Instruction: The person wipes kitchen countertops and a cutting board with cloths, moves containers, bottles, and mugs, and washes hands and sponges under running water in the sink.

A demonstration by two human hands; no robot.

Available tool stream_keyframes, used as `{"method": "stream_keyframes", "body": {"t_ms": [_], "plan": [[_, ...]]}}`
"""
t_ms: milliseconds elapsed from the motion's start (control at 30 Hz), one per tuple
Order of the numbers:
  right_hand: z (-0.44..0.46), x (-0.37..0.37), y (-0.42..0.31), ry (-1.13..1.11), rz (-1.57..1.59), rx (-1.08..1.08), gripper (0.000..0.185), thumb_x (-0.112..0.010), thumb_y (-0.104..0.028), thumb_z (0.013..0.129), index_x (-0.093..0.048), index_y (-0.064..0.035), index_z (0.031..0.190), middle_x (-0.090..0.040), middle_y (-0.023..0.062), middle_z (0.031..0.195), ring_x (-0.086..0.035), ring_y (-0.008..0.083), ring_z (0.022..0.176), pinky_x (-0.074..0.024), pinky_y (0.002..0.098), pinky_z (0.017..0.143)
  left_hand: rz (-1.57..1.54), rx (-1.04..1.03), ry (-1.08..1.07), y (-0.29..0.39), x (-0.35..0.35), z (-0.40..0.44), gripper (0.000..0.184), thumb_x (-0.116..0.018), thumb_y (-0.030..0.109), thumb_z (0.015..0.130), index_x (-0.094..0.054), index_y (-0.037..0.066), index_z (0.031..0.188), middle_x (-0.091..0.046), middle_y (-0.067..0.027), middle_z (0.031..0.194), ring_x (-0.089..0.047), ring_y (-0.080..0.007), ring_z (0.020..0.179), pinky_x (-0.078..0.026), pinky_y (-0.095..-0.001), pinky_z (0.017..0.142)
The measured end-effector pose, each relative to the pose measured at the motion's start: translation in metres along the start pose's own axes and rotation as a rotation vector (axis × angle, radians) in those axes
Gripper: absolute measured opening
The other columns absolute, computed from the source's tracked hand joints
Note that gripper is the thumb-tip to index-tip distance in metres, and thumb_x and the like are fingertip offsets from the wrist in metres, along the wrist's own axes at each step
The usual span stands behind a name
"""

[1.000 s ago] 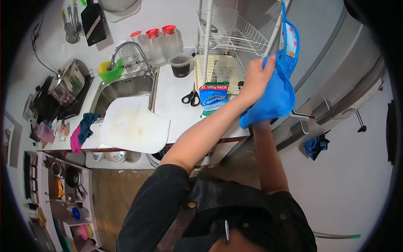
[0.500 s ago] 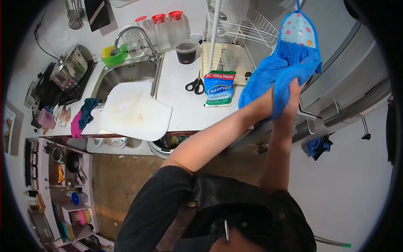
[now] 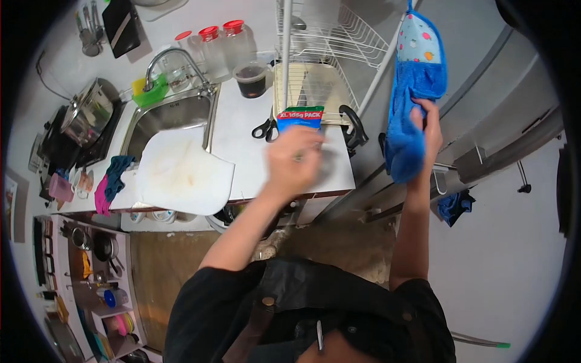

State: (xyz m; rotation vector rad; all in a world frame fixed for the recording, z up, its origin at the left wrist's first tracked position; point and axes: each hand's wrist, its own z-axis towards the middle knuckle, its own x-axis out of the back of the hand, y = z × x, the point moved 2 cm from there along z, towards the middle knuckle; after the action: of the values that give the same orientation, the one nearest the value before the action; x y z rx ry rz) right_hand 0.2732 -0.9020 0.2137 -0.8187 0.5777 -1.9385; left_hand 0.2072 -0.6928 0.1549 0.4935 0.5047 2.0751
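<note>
A blue plush hand towel (image 3: 414, 81) with a fruit-print top hangs by a loop at the upper right. My right hand (image 3: 431, 130) grips its right edge, thumb and fingertips over the fabric. My left hand (image 3: 296, 158) is over the counter, in front of a green and blue Champion packet (image 3: 301, 116), and covers its lower part. The left fingers look curled but are smeared by motion; whether they touch the packet I cannot tell. Black-handled scissors (image 3: 265, 129) lie just left of the packet.
A white cutting board (image 3: 184, 172) overlaps the sink (image 3: 172, 115) and the counter's front edge. Behind are a dish rack (image 3: 357, 42), a lidded tub of dark liquid (image 3: 251, 80) and red-lidded bottles (image 3: 236, 45). A steel pot (image 3: 91, 115) stands left; a black handle (image 3: 354, 127) shows at the counter's right end.
My left hand has let go of the towel and moved left to the packet. The towel now hangs narrower and straighter, with my right hand still on it. The view has shifted slightly.
</note>
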Motion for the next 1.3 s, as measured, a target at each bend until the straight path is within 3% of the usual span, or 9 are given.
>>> {"method": "stream_keyframes", "body": {"t_ms": [33,100,267,400,567,733,900,1100,1300], "plan": [[-0.008,0.007,0.005,-0.036,-0.104,0.081,0.027,-0.051,-0.020,0.090,-0.056,-0.0053,0.112,-0.048,0.0206,0.118,-0.048,0.0299,0.107,-0.0367,0.0358,0.094,0.116,0.055,0.081,-0.036,0.014,-0.007,0.017,-0.050,-0.006,0.074,-0.065,0.000,0.074,-0.065,-0.0117,0.075,-0.063,-0.0245,0.069,-0.050,-0.0308,0.068],[-0.035,0.009,0.017,-0.107,-0.232,0.256,0.041,-0.055,-0.020,0.087,-0.052,-0.0074,0.126,-0.042,0.0215,0.128,-0.041,0.0357,0.118,-0.0313,0.0428,0.101,0.432,0.387,-0.104,-0.121,0.033,-0.025,0.014,-0.054,0.002,0.075,-0.064,0.004,0.085,-0.062,-0.0157,0.095,-0.061,-0.0274,0.087,-0.048,-0.0379,0.077],[-0.106,-0.001,0.049,-0.181,-0.173,0.073,0.047,-0.057,-0.018,0.085,-0.048,-0.0072,0.130,-0.035,0.0209,0.136,-0.033,0.0371,0.126,-0.0269,0.0457,0.104,0.853,0.641,-0.700,-0.201,0.017,-0.069,0.074,-0.066,0.036,0.075,-0.033,0.024,0.139,-0.027,-0.0186,0.145,-0.023,-0.0454,0.133,-0.019,-0.0676,0.101],[-0.155,0.001,0.078,-0.260,-0.115,-0.172,0.044,-0.056,-0.018,0.085,-0.049,-0.0063,0.127,-0.035,0.0205,0.137,-0.034,0.0369,0.125,-0.0299,0.0451,0.102,0.814,0.499,-0.479,-0.190,0.016,-0.065,0.045,-0.069,0.033,0.074,-0.057,0.016,0.113,-0.055,-0.0174,0.107,-0.051,-0.0367,0.099,-0.046,-0.0468,0.081],[-0.184,0.001,0.084,-0.328,-0.010,-0.312,0.034,-0.054,-0.014,0.085,-0.053,-0.0032,0.117,-0.044,0.0188,0.125,-0.043,0.0327,0.116,-0.0386,0.0404,0.093,0.559,0.522,-0.215,-0.177,0.052,-0.062,0.038,-0.068,0.022,0.077,-0.060,0.009,0.112,-0.061,-0.0230,0.089,-0.060,-0.0401,0.085,-0.049,-0.0446,0.076],[-0.196,-0.038,0.063,-0.381,0.146,-0.330,0.027,-0.056,-0.005,0.082,-0.057,-0.0007,0.109,-0.048,0.0166,0.118,-0.050,0.0313,0.107,-0.0417,0.0377,0.089,0.328,0.731,0.092,-0.136,0.139,-0.028,0.022,-0.063,0.023,0.085,-0.067,0.001,0.087,-0.060,-0.0105,0.060,-0.053,-0.0130,0.055,-0.043,-0.0306,0.055],[-0.203,-0.090,0.021,-0.438,0.263,-0.194,0.024,-0.055,0.000,0.080,-0.060,0.0003,0.103,-0.054,0.0166,0.107,-0.055,0.0316,0.097,-0.0448,0.0355,0.085,0.143,0.902,0.087,-0.086,0.258,0.023,0.025,-0.064,0.030,0.086,-0.067,0.006,0.079,-0.058,0.0038,0.067,-0.053,-0.0043,0.062,-0.043,-0.0196,0.055],[-0.207,-0.171,-0.025,-0.443,0.201,-0.024,0.020,-0.055,0.001,0.079,-0.061,-0.0024,0.097,-0.058,0.0142,0.101,-0.057,0.0272,0.089,-0.0470,0.0338,0.077,0.148,0.609,0.521,-0.096,0.415,0.100,0.015,-0.070,0.026,0.080,-0.062,0.014,0.077,-0.049,0.0103,0.066,-0.041,-0.0002,0.058,-0.027,-0.0183,0.051],[-0.195,-0.279,-0.035,-0.145,0.089,-0.214,0.017,-0.049,-0.004,0.086,-0.059,-0.0015,0.099,-0.055,0.0098,0.100,-0.055,0.0204,0.090,-0.0445,0.0273,0.074,-0.098,0.598,0.514,-0.205,0.549,0.225,0.016,-0.066,0.021,0.077,-0.056,0.010,0.082,-0.052,-0.0017,0.075,-0.058,-0.0142,0.065,-0.045,-0.0271,0.054]]}}
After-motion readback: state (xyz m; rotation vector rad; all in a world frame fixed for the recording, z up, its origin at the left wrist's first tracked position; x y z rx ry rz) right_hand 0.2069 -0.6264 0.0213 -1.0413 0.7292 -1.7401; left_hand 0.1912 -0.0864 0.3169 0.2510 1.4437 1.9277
